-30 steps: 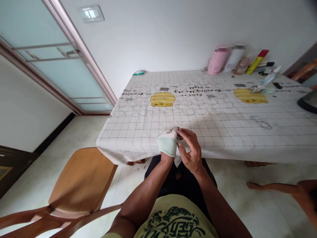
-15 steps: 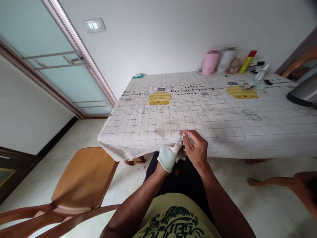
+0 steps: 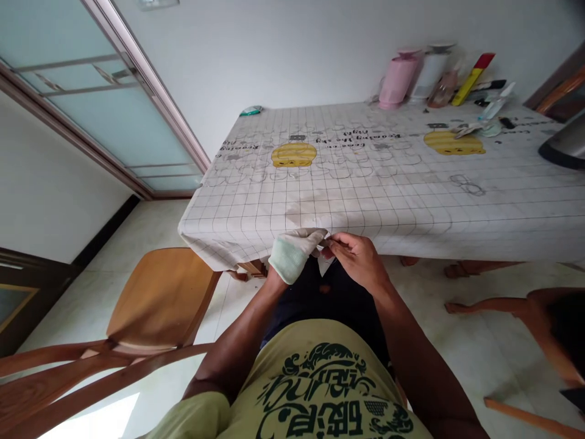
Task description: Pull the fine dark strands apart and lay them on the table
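Observation:
My left hand (image 3: 295, 251) wears a white knit glove with a pale green cuff. Its fingers are closed and point to the right, just over the table's near edge. My right hand (image 3: 359, 255) is bare, with thumb and forefinger pinched together right at the gloved fingertips. Whatever lies between the two hands is too small and covered to make out. A small white patch (image 3: 324, 266) shows below the fingers, against the dark trousers. Both hands are close to the front of the checked tablecloth (image 3: 256, 213).
A pink flask-like container (image 3: 398, 80), a white one (image 3: 430, 73), and a red and yellow box (image 3: 473, 79) stand along the wall. A metal kettle (image 3: 567, 141) is at the right. Wooden chairs flank me, one seat (image 3: 159, 299) at left. A green packet (image 3: 251, 111) lies at the far corner.
The view has tipped downward. My right hand's fingertips, earlier held above the glove, are now down against the gloved fingertips. The gloved fingers have drawn closed toward them.

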The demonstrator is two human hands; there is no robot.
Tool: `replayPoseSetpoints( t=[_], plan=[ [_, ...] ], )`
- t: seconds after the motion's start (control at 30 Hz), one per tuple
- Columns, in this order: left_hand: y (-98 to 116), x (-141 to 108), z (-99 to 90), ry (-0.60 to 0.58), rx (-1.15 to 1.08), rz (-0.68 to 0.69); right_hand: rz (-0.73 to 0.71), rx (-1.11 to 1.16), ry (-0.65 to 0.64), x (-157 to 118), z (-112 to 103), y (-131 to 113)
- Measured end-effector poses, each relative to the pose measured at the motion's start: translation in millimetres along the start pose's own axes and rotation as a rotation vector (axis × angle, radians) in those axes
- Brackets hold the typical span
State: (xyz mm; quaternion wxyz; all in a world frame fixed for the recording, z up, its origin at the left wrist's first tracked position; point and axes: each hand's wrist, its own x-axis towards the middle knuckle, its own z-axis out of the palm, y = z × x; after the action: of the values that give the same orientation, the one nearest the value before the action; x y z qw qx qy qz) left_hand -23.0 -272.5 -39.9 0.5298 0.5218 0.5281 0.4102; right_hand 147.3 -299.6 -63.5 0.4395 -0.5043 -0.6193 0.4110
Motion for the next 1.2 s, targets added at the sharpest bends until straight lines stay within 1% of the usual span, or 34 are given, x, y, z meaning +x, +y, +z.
replayPoseSetpoints(
  t=[0.1,0.27,0.37,0.47,0.6,0.67,0.77,0.9,0.97,1.03,1.1,1.2],
  plan=[
    [-10,2,1.2,0.052,-0.048,-0.015,0.022,0.104,-0.007,-3,-3,2],
    [-19,2,-6.3,0.120,-0.218,0.014,0.035,0.279,0.069,-9,-9,14],
    [-21,4,-8.7,0.104,-0.327,0.030,0.019,0.269,0.041,-12,-9,17],
    [-21,4,-8.7,0.071,-0.383,0.025,-0.006,0.181,0.012,-14,-7,14],
    [-23,4,-10.0,0.036,-0.377,0.028,-0.052,0.052,0.040,-15,-2,11],
    [-25,5,-12.9,0.012,-0.345,0.028,-0.070,0.000,0.023,-16,-1,10],
    [-26,9,-19.1,-0.048,-0.269,0.032,-0.085,0.002,-0.026,-17,-3,9],
    [-23,15,-23.5,-0.166,-0.199,0.025,-0.114,0.012,0.020,-12,-13,4],
    [-21,15,-21.6,-0.168,-0.179,0.010,-0.112,-0.011,-0.004,-7,-16,0],
    [-19,15,-17.5,-0.136,-0.158,-0.008,-0.091,-0.035,-0.043,-3,-14,-2],
    [-19,13,-12.8,-0.110,-0.145,-0.022,-0.062,-0.041,-0.086,0,-8,-1],
    [-19,9,-7.6,-0.133,-0.157,-0.024,-0.024,0.060,-0.142,0,3,4]
  ],
)
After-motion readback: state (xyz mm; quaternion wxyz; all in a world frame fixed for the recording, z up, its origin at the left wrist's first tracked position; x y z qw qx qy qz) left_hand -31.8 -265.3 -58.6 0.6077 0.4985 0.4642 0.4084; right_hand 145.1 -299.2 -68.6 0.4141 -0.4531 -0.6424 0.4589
